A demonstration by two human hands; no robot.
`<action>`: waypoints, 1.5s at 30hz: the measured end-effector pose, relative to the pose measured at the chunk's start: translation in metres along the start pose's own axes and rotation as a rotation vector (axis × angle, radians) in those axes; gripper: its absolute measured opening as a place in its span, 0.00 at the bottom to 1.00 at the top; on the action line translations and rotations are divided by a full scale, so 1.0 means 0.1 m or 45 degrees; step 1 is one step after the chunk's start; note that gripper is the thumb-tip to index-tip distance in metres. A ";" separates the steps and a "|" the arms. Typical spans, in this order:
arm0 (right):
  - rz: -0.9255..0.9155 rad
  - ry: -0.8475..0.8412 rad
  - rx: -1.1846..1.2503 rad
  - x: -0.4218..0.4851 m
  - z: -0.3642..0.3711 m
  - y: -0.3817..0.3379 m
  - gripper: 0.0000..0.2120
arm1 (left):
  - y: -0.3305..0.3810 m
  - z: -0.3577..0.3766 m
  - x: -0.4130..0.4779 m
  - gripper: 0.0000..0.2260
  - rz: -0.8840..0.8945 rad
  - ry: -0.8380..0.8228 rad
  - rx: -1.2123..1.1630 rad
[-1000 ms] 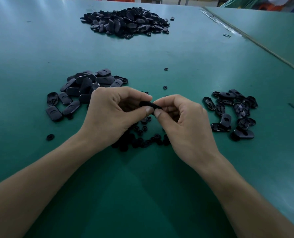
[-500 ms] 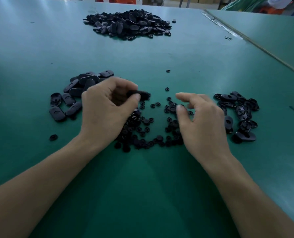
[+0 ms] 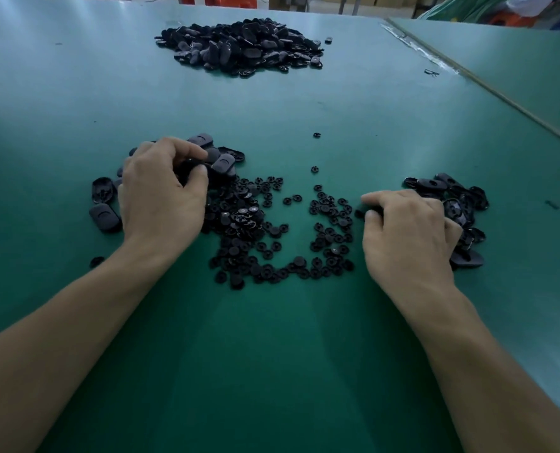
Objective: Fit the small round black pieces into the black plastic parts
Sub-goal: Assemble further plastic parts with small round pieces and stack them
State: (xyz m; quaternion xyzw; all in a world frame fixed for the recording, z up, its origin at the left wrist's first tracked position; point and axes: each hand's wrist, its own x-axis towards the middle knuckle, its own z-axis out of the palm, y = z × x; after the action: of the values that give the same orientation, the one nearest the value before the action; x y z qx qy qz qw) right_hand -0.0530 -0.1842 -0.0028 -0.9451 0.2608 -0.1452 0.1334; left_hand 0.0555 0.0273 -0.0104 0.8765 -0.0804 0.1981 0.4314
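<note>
Small round black pieces [image 3: 272, 237] lie scattered on the green table [image 3: 272, 354] between my hands. My left hand [image 3: 161, 197] hovers over the left heap of oval black plastic parts [image 3: 103, 217], thumb and fingers curled round one black part [image 3: 188, 166]. My right hand [image 3: 409, 233] rests at the right edge of the round pieces, its thumb and index fingertip pinching a small round piece [image 3: 374, 210] that is mostly hidden. Just behind that hand lies a second heap of black parts [image 3: 448, 191].
A large mound of black parts [image 3: 239, 47] sits far across the table. Stray round pieces lie at mid-table [image 3: 317, 135] and near my left forearm [image 3: 96, 261]. A seam [image 3: 468, 76] with a second green table runs along the right.
My hands have drawn apart. The left carried the black part back to the left heap. The right dropped to the table at the right edge of the round pieces.
</note>
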 end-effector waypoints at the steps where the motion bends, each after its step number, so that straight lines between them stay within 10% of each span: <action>1: -0.002 0.019 0.005 0.00 -0.01 0.00 0.14 | -0.01 0.01 0.00 0.08 -0.013 0.000 0.013; 9: -0.062 0.118 0.163 0.02 -0.05 0.01 0.13 | -0.06 0.03 0.03 0.18 -0.037 0.093 -0.001; 16: -0.142 0.270 0.485 0.03 -0.04 -0.02 0.11 | 0.03 0.02 -0.02 0.08 0.154 0.090 -0.062; 28: -0.551 -0.101 1.190 -0.11 0.07 -0.22 0.11 | 0.23 0.07 -0.30 0.09 0.615 -0.355 -0.290; 45: -0.409 -0.137 1.243 -0.11 0.07 -0.23 0.08 | 0.27 0.04 -0.26 0.03 0.297 -0.446 -0.628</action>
State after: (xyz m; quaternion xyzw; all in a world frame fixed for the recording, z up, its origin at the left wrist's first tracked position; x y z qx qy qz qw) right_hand -0.0492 -0.1585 -0.0036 -0.8069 0.0070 -0.2197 0.5483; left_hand 0.0243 0.0069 -0.0042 0.7513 -0.2987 0.0669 0.5847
